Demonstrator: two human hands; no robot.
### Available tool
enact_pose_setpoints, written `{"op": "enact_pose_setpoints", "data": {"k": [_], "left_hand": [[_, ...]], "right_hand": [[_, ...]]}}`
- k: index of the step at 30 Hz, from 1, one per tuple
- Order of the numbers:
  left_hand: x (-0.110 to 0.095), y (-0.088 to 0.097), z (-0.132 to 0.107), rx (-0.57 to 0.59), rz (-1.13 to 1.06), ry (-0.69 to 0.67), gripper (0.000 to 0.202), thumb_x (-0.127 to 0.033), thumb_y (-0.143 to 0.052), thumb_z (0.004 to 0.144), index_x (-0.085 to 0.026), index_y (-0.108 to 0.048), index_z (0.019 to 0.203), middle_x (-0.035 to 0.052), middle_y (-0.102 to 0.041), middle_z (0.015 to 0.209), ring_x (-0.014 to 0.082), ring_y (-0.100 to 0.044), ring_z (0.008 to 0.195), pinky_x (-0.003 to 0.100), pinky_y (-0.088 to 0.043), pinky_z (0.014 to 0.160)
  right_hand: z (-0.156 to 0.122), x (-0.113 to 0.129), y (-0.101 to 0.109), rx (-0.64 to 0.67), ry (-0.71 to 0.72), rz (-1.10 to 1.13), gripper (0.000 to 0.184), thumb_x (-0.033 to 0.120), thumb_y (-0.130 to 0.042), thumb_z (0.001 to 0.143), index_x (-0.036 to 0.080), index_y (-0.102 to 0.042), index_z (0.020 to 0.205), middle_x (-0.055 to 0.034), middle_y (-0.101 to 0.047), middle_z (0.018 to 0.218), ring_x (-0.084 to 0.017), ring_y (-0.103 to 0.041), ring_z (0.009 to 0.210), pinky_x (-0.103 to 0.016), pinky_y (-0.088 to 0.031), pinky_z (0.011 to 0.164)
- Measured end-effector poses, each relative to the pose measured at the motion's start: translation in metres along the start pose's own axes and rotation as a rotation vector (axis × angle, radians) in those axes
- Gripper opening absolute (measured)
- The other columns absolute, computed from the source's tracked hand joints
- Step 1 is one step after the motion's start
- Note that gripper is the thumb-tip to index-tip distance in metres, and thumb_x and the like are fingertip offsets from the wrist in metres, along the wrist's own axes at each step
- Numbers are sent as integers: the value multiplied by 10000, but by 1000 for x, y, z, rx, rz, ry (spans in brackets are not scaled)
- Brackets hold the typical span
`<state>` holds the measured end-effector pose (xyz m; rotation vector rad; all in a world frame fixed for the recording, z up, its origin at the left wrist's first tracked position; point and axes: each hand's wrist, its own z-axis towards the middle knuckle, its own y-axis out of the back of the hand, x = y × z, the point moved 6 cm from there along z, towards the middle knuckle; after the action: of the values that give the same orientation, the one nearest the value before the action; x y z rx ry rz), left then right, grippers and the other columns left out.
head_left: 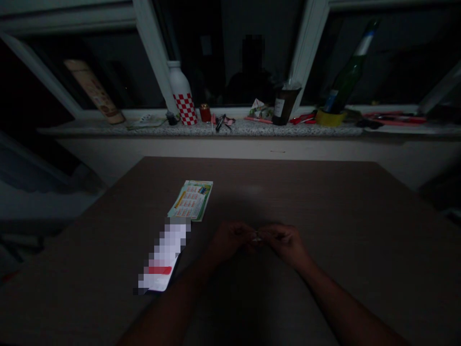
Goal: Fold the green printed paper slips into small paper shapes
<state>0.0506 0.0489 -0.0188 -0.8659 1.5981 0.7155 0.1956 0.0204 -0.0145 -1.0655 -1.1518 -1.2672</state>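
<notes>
In the dim light, my left hand [232, 240] and my right hand [284, 240] meet low over the middle of the table. Both are closed, thumbs and fingertips pinched together on one small pale object [257, 237]. It is too dark and too small to make out its kind, and the fingers cover most of it. To the left of my left hand lies a lit phone [163, 257], its screen blurred apart from a red bar. Just beyond the phone is a small stack of printed cards [192, 199] with calendar-like grids on top.
A brown wooden table [324, 192] reaches to the wall below a speckled windowsill [230, 129]. Along the sill stand a checkered bottle [183, 96], a small red jar [205, 113], a dark cup [284, 103], a green bottle [347, 72], yellow tape [330, 117] and a tan cylinder [95, 91].
</notes>
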Motion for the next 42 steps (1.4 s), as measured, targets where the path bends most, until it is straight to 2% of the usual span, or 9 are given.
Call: {"op": "enact_pose_setpoints", "data": {"k": [4, 8, 15, 20, 25, 31, 36, 42], "left_hand": [[-2, 6, 2, -53, 7, 9, 295, -397, -667, 745, -114, -675, 829, 50, -707, 734, 147, -654, 586, 246, -494, 564], [-6, 9, 0, -86, 14, 7, 276, -402, -655, 739, -128, -646, 776, 14, -671, 650, 128, -629, 535, 232, -483, 533], [-3, 5, -3, -89, 46, 53, 305, -456, -616, 747, -154, -588, 731, -63, -526, 419, 72, -432, 301, 174, -322, 327], [-3, 8, -2, -107, 71, 76, 304, -457, -618, 755, -153, -606, 748, -100, -431, 348, 55, -349, 259, 159, -244, 299], [1, 11, -1, -91, 76, 105, 288, -437, -632, 756, -150, -630, 776, -98, -443, 341, 58, -354, 255, 162, -250, 306], [4, 7, 0, -32, 59, 99, 333, -440, -595, 782, -137, -655, 909, -22, -617, 494, 103, -540, 372, 186, -396, 384], [-1, 13, -3, -88, 82, 89, 306, -435, -590, 785, -136, -634, 832, -44, -569, 458, 71, -473, 327, 162, -348, 358], [1, 13, -4, -108, 125, 94, 332, -453, -579, 792, -132, -640, 852, -47, -544, 444, 74, -456, 317, 163, -322, 343]], "right_hand": [[2, -4, 1, -26, -27, 38, 200, 384, -720, 739, 190, -754, 774, -41, -736, 680, -151, -661, 594, -242, -519, 564], [3, -9, 0, -21, -71, 71, 215, 388, -717, 741, 181, -746, 792, -36, -725, 665, -138, -641, 550, -232, -505, 523], [1, -11, 2, 9, -137, 103, 284, 439, -706, 734, 159, -725, 769, -9, -665, 552, -103, -572, 417, -207, -464, 414], [0, -10, 2, 40, -185, 92, 344, 480, -682, 745, 142, -715, 803, 36, -569, 408, -77, -452, 281, -186, -372, 301], [-3, -10, 4, 94, -210, 93, 385, 507, -663, 755, 135, -712, 844, 9, -618, 454, -97, -520, 320, -194, -406, 331], [-6, -11, 8, 66, -227, 81, 391, 508, -648, 767, 131, -705, 856, 36, -568, 411, -73, -443, 280, -179, -343, 301], [-6, -11, 6, 47, -229, 77, 369, 497, -638, 780, 137, -694, 837, 32, -584, 452, -75, -476, 318, -182, -366, 334], [-7, -11, 7, 12, -210, 62, 347, 492, -633, 784, 148, -674, 781, 47, -551, 429, -67, -431, 303, -185, -334, 322]]}}
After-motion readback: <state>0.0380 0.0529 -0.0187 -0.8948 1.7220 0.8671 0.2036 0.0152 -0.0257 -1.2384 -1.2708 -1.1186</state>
